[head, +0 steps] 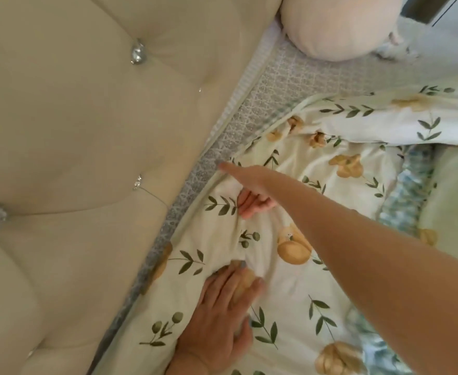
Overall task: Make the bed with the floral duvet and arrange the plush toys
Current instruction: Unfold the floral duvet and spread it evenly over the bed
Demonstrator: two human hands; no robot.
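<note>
Head view: fingers (252, 205) of the right hand (252, 190) curl into a bunched fold of the floral duvet (290, 288), with one finger lying straight toward the duvet's piped edge. The bare forearm reaches in from the lower right. Nearer the camera, the left hand (219, 312) lies flat on the same cover, fingers straight and slightly spread, thumb out to the right, pressing the cloth down. The duvet, cream with green sprigs and yellow blooms, is spread over the bed and creased around both hands. Its edge runs beside a strip of grey patterned mattress sheet (290, 77). Beyond that strip stands a beige tufted headboard (73, 131) set with crystal buttons (138, 52). A pale, rounded soft shape (338, 25) rests on the sheet at the head of the bed, close by the headboard; what it is cannot be told. A blue-green patterned cloth (403, 190) shows beneath a fold of the duvet at right.
</note>
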